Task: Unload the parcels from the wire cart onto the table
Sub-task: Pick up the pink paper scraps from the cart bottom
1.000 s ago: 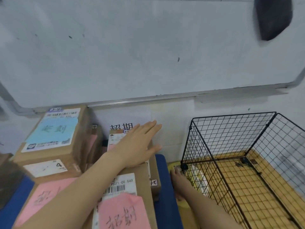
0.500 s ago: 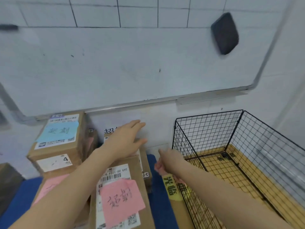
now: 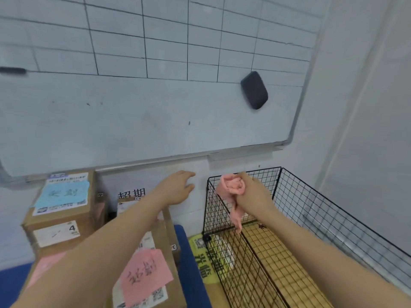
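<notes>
A whiteboard [image 3: 155, 121] with a dark eraser [image 3: 254, 90] filled the wall up top. Parcels [image 3: 60, 210] sat stacked on the blue table [image 3: 188, 276] at lower left. The left hand [image 3: 175, 190] hovered above them, fingers relaxed. The right hand [image 3: 253, 194] clutched a crumpled pink wad [image 3: 231, 185] over the wire cart [image 3: 311, 218] at lower right.

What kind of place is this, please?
Probably a parcel sorting or pick-up room: brown cardboard parcels with shipping labels and handwritten pink paper notes stacked together, a black wire cart beside them, and a large white wall board with a drawn grid.
</notes>
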Demonstrator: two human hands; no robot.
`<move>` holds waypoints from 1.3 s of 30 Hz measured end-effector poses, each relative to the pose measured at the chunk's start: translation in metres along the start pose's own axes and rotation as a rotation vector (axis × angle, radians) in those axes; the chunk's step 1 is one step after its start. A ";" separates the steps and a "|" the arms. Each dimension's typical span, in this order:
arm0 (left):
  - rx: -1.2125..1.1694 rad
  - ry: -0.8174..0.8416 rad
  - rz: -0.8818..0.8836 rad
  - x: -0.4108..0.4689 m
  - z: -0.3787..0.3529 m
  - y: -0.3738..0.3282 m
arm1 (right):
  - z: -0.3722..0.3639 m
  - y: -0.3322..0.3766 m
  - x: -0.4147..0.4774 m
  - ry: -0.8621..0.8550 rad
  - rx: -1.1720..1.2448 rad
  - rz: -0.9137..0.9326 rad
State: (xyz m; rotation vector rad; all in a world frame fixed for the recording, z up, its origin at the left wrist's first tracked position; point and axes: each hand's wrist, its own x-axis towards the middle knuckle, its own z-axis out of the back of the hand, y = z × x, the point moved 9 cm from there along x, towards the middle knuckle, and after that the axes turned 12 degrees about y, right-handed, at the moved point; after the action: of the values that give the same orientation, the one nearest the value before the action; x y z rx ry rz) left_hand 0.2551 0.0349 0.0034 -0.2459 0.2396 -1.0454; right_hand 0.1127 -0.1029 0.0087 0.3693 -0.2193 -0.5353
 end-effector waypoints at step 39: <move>-0.200 0.084 -0.061 0.128 -0.071 -0.008 | -0.081 -0.011 0.023 0.177 0.224 0.047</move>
State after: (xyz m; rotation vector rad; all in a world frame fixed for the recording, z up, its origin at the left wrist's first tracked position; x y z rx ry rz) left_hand 0.2875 -0.0866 -0.0709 -0.3922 0.4160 -1.0940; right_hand 0.1511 -0.1006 -0.0665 0.6246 -0.1163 -0.4295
